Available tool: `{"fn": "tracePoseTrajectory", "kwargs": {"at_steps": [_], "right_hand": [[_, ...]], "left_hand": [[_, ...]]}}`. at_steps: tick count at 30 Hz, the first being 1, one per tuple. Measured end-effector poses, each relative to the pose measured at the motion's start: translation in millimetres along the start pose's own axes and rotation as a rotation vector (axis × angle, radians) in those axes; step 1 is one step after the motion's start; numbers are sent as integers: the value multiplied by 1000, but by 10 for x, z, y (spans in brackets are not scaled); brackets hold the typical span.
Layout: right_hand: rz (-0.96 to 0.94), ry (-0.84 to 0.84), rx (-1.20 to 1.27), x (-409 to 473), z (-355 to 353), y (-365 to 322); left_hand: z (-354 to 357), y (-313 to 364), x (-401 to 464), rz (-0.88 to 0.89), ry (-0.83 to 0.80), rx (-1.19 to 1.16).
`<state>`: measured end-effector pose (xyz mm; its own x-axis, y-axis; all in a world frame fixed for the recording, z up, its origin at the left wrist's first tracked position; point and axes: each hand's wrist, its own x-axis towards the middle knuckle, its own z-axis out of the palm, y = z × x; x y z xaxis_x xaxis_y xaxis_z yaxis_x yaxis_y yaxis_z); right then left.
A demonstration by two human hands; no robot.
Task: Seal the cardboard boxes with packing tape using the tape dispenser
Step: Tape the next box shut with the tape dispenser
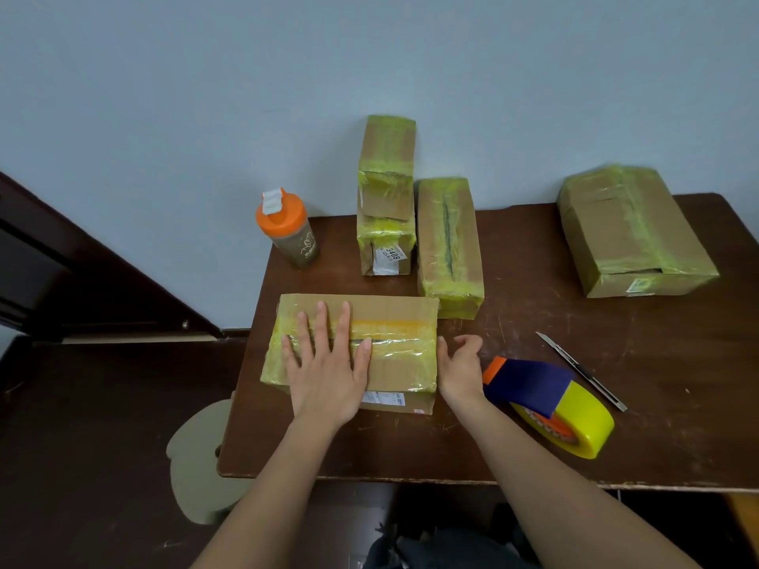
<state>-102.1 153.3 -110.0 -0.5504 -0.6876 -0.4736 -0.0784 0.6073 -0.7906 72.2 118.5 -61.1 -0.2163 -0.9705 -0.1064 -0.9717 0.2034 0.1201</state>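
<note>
A cardboard box with yellow tape along its top seam lies near the front left of the brown table. My left hand presses flat on its top, fingers spread. My right hand rests against the box's right end, fingers loosely curled, holding nothing. The tape dispenser, blue and orange with a yellow roll, lies on the table just right of my right hand. Three taped boxes stand farther back: a stacked pair, a long one and a big one at the right.
An orange-lidded bottle stands at the table's back left corner. A utility knife lies right of the dispenser. A pale cardboard piece lies on the dark floor left of the table. A wall closes the back.
</note>
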Motion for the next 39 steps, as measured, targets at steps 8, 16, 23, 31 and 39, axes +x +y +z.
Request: {"fn": "tracePoseTrajectory", "kwargs": {"at_steps": [8, 16, 23, 31, 39], "right_hand": [[-39, 11, 134, -115, -112, -521], [-157, -124, -154, -216, 99, -459], [-90, -228, 33, -208, 50, -403], [-67, -38, -217, -311, 50, -534], [-78, 54, -510, -540, 303, -797]], "left_hand": [[-226, -342, 345, -328, 240, -239], [-159, -630, 630, -407, 59, -498], [-239, -641, 683, -536, -190, -735], [-335, -459, 417, -388, 85, -672], [-326, -305, 189, -509, -177, -454]]}}
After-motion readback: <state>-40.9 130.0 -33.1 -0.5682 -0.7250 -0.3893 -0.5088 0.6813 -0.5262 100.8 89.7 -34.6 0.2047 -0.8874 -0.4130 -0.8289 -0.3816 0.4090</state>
